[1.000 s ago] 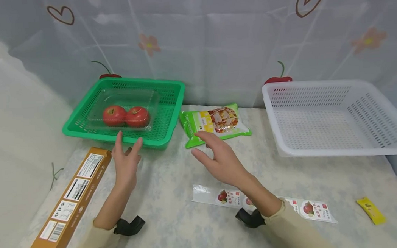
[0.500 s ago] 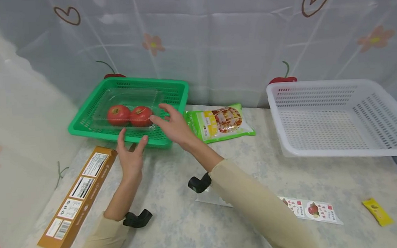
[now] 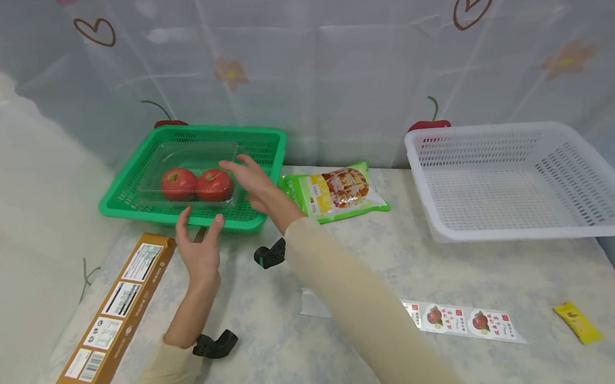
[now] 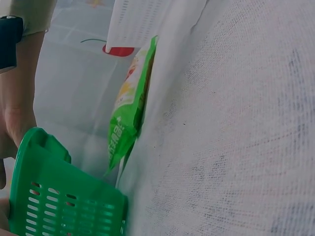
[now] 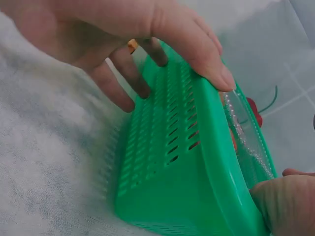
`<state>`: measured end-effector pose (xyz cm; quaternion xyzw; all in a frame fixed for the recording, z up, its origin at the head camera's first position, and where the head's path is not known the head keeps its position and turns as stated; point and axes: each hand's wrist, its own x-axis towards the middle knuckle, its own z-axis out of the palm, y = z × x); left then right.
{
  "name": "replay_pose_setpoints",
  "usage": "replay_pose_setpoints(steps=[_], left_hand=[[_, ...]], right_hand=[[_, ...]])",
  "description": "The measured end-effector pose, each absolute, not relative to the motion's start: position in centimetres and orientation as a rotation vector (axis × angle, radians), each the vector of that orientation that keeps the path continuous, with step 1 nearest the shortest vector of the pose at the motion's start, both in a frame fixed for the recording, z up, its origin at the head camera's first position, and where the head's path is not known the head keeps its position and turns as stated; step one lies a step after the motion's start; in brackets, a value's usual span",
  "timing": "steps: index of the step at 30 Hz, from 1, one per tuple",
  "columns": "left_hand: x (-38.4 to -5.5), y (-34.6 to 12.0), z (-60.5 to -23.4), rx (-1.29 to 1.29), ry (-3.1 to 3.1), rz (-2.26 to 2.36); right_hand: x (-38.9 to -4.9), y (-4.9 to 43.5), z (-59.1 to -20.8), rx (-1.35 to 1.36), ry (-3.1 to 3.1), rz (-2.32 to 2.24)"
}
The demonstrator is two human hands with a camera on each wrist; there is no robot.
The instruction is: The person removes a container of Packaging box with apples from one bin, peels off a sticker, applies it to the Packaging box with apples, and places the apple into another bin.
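Note:
In the head view a green basket [image 3: 271, 209] holds a clear plastic container [image 3: 178, 153] with two red tomatoes [image 3: 178, 184]. My left hand [image 3: 199, 254] is at the basket's front rim, its thumb and index finger spread apart. In the right wrist view its thumb lies at the rim, and its other fingers reach down along the perforated wall. My right hand [image 3: 254, 182] reaches over the basket's right side, fingers extended beside the container's right end. From the head view I cannot tell if they touch the container. Part of this hand shows at the left of the left wrist view.
A green snack bag [image 3: 334, 193] lies right of the basket. At the right stands a white basket [image 3: 526, 231]. A long brown box [image 3: 117, 321] lies at left. A sticker strip [image 3: 463, 321], partly under my right forearm, and a yellow packet [image 3: 577, 323] lie nearer.
My right hand has moved left and forward, from before the snack bag to over the green basket. My left hand stays by the front rim.

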<state>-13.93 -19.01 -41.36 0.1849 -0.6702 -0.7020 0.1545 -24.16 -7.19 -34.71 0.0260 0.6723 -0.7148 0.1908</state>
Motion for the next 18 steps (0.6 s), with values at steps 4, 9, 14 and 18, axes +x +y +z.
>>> replay_pose_setpoints(steps=[4,9,14,18], left_hand=[[-13.94,-18.96,-41.49,0.516,-1.886,-2.021],[-14.10,-18.95,-41.46,0.521,-1.896,-2.007],[-14.11,-18.91,-41.50,0.525,-1.904,-1.997],[-14.04,-18.93,-41.54,0.541,-1.905,-1.992]], right_hand=[[-24.46,-7.54,-35.01,0.078,1.844,-2.006],[-24.69,-7.98,-35.21,0.101,1.837,-2.007],[-24.72,-8.07,-35.21,0.164,1.787,-2.032],[-24.84,-7.96,-35.28,0.195,1.672,-2.045]])
